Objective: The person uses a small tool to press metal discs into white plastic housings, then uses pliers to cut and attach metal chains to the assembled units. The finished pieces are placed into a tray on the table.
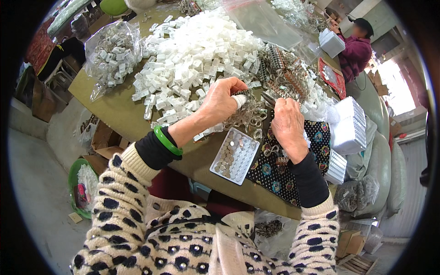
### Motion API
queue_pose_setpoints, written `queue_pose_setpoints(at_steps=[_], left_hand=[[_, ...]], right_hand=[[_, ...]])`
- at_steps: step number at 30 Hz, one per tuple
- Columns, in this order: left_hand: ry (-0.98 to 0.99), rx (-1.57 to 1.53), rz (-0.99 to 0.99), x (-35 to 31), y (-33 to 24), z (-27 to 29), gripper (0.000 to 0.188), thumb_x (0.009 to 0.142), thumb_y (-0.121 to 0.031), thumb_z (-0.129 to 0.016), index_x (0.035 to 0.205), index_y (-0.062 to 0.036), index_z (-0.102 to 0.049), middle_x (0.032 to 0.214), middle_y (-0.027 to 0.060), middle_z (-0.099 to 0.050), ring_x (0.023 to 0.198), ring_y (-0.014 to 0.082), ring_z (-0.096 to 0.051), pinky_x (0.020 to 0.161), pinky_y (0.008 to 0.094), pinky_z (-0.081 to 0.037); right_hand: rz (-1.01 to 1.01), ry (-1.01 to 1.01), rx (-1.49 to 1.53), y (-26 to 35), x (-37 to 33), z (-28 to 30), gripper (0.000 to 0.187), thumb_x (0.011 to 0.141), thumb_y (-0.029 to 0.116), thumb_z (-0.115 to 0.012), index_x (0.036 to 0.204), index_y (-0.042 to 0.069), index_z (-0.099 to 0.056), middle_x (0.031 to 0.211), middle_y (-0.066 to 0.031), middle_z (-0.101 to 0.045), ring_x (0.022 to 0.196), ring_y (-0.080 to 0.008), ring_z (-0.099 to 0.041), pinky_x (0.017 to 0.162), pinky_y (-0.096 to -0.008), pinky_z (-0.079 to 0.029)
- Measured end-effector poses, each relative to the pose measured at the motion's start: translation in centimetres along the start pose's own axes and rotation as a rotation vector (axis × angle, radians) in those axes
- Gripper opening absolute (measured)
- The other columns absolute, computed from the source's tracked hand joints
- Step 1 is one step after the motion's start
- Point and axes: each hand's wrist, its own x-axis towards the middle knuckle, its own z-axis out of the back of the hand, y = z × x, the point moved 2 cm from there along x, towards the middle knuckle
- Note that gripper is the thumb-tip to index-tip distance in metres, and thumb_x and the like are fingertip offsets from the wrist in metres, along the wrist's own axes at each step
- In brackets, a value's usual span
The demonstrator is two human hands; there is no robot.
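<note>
My left hand [223, 98], with white tape round one finger and a green bangle on the wrist, is closed at the edge of a tangle of metal chain links [247, 114]. What its fingertips pinch is too small to make out. Just right of it, my right hand [288, 123] grips dark-jawed pliers [269, 98], their tips pointing toward the left hand. Below the links lies a white tray [250, 167] with round coin-like discs in part of its dimpled grid. Dark patterned cloth [275, 181] lies under my right forearm.
A big heap of small white plastic pieces [197, 50] covers the table's middle. A filled clear bag [114, 52] sits at left, chains [288, 75] at right. Stacked white trays [348, 126] stand at the right edge. Across the table, another person [357, 50] holds white trays.
</note>
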Motion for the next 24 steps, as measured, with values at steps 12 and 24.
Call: queue_pose_setpoints(at_steps=[12, 24], left_hand=[[-0.011, 0.048, -0.029, -0.7, -1.2, -0.3, 0.027, 0.082, 0.000, -0.067, 0.108, 0.0022, -0.066, 0.092, 0.0076, -0.070, 0.084, 0.0104, -0.061, 0.077, 0.0257, -0.050], [-0.056, -0.062, -0.026, -0.2, 0.6, -0.4, 0.023, 0.086, 0.000, -0.065, 0.109, 0.0018, -0.066, 0.099, 0.0059, -0.068, 0.087, 0.0095, -0.059, 0.079, 0.0238, -0.048]], right_hand=[[0.128, -0.106, -0.124, 1.8, -0.4, -0.2, 0.011, 0.073, 0.003, -0.066, 0.080, 0.003, -0.058, 0.082, -0.0122, -0.060, 0.082, -0.0256, -0.063, 0.060, -0.0305, -0.057], [0.013, -0.066, -0.101, 0.2, -0.4, -0.7, 0.017, 0.072, -0.001, -0.065, 0.088, -0.004, -0.059, 0.089, -0.0169, -0.058, 0.090, -0.0294, -0.059, 0.067, -0.0322, -0.056]])
